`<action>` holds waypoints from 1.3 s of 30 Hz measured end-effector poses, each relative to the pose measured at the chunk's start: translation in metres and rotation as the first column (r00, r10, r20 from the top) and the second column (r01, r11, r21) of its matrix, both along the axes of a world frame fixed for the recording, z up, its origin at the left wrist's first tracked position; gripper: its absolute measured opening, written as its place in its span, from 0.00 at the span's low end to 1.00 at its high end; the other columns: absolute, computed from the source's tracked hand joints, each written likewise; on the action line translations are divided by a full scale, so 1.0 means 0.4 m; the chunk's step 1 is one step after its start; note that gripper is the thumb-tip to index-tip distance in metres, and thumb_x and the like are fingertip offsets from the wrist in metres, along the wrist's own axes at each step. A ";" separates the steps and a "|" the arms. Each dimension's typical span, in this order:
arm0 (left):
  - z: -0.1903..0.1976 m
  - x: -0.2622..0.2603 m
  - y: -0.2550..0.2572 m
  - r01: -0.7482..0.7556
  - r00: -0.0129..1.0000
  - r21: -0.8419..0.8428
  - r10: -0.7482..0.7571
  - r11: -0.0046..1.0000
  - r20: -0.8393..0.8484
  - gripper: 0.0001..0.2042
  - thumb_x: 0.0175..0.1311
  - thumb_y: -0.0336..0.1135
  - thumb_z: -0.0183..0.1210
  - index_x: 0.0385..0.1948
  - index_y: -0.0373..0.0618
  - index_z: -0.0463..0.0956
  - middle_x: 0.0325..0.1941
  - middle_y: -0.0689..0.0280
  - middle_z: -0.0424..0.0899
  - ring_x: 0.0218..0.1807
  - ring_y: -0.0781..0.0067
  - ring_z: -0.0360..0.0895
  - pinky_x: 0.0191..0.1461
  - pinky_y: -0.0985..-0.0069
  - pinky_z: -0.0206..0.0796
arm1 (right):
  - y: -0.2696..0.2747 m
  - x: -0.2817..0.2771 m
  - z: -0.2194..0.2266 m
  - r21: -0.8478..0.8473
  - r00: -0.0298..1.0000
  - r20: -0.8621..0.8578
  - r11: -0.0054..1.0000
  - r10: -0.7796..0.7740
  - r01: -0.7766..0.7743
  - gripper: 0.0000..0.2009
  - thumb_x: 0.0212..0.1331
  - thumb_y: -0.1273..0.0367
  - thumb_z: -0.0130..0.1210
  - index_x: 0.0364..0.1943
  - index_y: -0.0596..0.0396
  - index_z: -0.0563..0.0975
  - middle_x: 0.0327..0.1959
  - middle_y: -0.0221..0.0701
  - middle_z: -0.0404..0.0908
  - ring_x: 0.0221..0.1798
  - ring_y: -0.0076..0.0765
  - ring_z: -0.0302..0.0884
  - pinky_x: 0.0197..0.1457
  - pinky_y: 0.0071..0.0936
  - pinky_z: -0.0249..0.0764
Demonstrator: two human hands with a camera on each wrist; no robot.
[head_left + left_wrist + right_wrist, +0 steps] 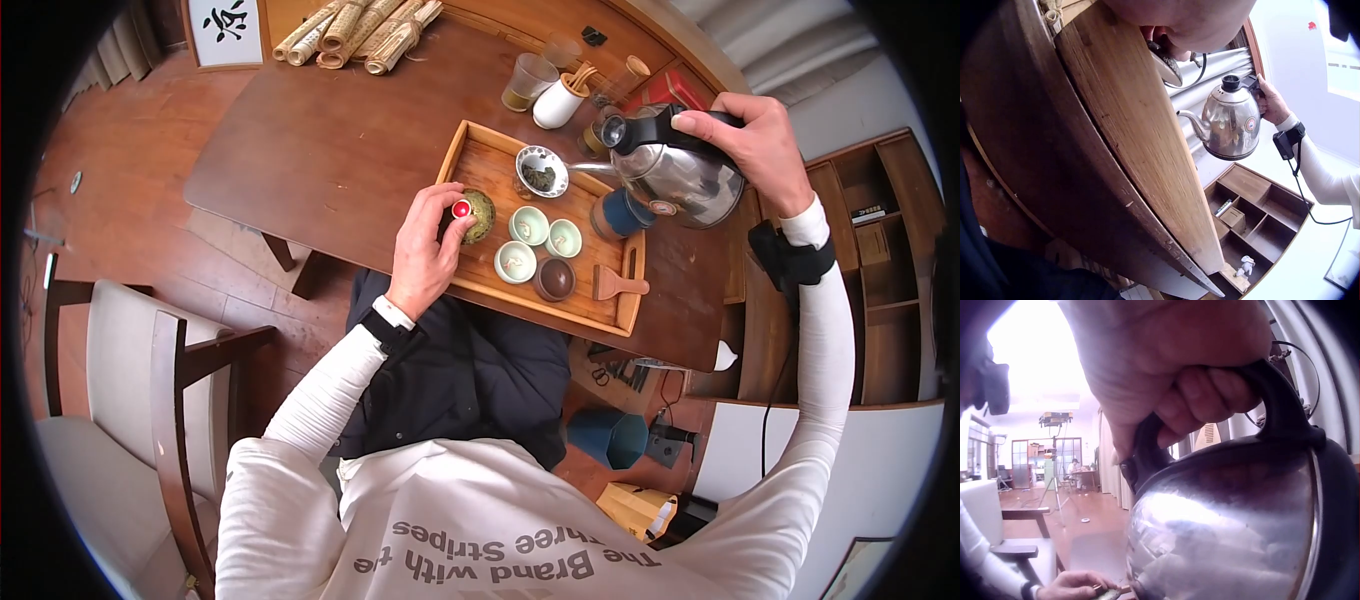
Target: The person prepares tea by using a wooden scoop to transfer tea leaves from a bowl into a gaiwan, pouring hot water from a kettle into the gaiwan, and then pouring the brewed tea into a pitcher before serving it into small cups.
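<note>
My right hand (765, 145) grips the black handle of a steel kettle (680, 180), held up over the tray's right side. Its spout tip reaches the rim of a patterned white bowl (542, 172) with dark leaves inside. In the right wrist view, curled fingers (1204, 394) wrap the handle above the shiny body (1222, 519). My left hand (425, 245) pinches a round greenish lid (480, 217) with a red-topped knob at the tray's left edge. Three pale green cups (516, 262) and a dark brown cup (554, 280) stand nearby.
The wooden tray (590, 322) also holds a blue-banded vessel (620, 213) and a wooden brush-like tool (618, 285). Behind it stand glasses (528, 80), a white holder (558, 103) and a red box (672, 90). Bamboo rolls (360, 32) lie at the table's far left.
</note>
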State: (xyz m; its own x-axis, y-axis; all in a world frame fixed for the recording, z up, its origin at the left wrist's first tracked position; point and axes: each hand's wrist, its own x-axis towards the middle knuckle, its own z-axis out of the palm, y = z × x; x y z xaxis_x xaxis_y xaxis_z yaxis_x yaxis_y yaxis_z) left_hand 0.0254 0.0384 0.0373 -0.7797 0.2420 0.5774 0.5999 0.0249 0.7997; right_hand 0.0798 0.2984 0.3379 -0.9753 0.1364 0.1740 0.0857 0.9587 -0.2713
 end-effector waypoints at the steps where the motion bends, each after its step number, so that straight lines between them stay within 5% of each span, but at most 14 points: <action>1: 0.000 0.000 0.000 0.002 1.000 0.000 -0.002 1.000 0.004 0.11 0.66 0.24 0.64 0.48 0.37 0.77 0.55 0.55 0.82 0.54 0.54 0.81 0.58 0.67 0.73 | -0.007 0.002 0.010 0.016 1.000 -0.008 1.000 0.008 -0.008 0.25 0.55 0.52 0.74 0.19 0.61 0.80 0.15 0.22 0.72 0.22 0.15 0.64 0.26 0.22 0.61; 18: 0.004 0.000 0.000 0.009 1.000 -0.021 -0.009 1.000 0.000 0.12 0.64 0.24 0.64 0.48 0.37 0.75 0.55 0.53 0.81 0.55 0.49 0.80 0.58 0.64 0.73 | -0.001 -0.054 -0.023 0.173 0.994 -0.001 0.979 0.106 -0.104 0.28 0.52 0.49 0.75 0.20 0.64 0.80 0.14 0.27 0.71 0.20 0.19 0.64 0.24 0.26 0.62; 20: 0.003 -0.001 0.000 0.004 1.000 -0.025 -0.004 1.000 -0.009 0.12 0.64 0.25 0.64 0.48 0.37 0.75 0.55 0.53 0.81 0.55 0.49 0.80 0.58 0.64 0.73 | 0.005 -0.056 -0.025 0.192 0.987 -0.054 0.971 0.154 -0.141 0.27 0.56 0.54 0.74 0.16 0.61 0.74 0.14 0.22 0.59 0.22 0.16 0.53 0.23 0.27 0.51; 23: 0.002 -0.001 0.000 0.001 1.000 -0.029 -0.001 1.000 -0.014 0.12 0.65 0.25 0.63 0.48 0.36 0.75 0.55 0.53 0.81 0.55 0.49 0.80 0.58 0.64 0.74 | 0.006 -0.058 -0.011 0.250 0.996 -0.026 0.965 0.084 -0.075 0.30 0.51 0.47 0.74 0.17 0.64 0.78 0.12 0.28 0.68 0.18 0.22 0.60 0.23 0.28 0.60; 27: 0.003 0.000 0.002 -0.003 1.000 -0.027 0.002 1.000 -0.018 0.12 0.65 0.24 0.63 0.48 0.36 0.75 0.55 0.53 0.81 0.55 0.49 0.80 0.58 0.64 0.74 | 0.004 -0.060 -0.025 0.237 0.996 -0.018 0.968 0.090 -0.083 0.32 0.49 0.45 0.74 0.17 0.64 0.78 0.11 0.29 0.67 0.17 0.23 0.60 0.23 0.28 0.60; 29: 0.005 0.002 0.002 -0.001 1.000 -0.024 0.000 1.000 -0.010 0.12 0.64 0.24 0.63 0.48 0.36 0.75 0.55 0.52 0.81 0.55 0.49 0.80 0.58 0.64 0.74 | -0.007 -0.059 -0.036 0.222 0.988 -0.027 0.964 0.153 -0.143 0.27 0.54 0.54 0.75 0.16 0.62 0.74 0.13 0.23 0.59 0.22 0.16 0.53 0.23 0.27 0.52; 39: -0.006 -0.001 0.008 0.000 1.000 -0.006 0.000 1.000 0.004 0.12 0.64 0.24 0.64 0.47 0.36 0.75 0.55 0.53 0.81 0.55 0.49 0.80 0.59 0.64 0.73 | -0.012 -0.054 -0.048 0.266 0.983 -0.020 0.948 0.184 -0.172 0.25 0.53 0.54 0.75 0.18 0.62 0.78 0.13 0.23 0.63 0.20 0.16 0.55 0.21 0.27 0.54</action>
State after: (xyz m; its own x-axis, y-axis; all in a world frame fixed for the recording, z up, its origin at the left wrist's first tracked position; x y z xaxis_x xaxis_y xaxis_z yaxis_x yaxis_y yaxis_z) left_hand 0.0249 0.0414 0.0350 -0.7821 0.2457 0.5726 0.5965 0.0297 0.8021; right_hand 0.0584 0.2934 0.3188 -0.9701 -0.0949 0.2232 -0.0993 0.9950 -0.0082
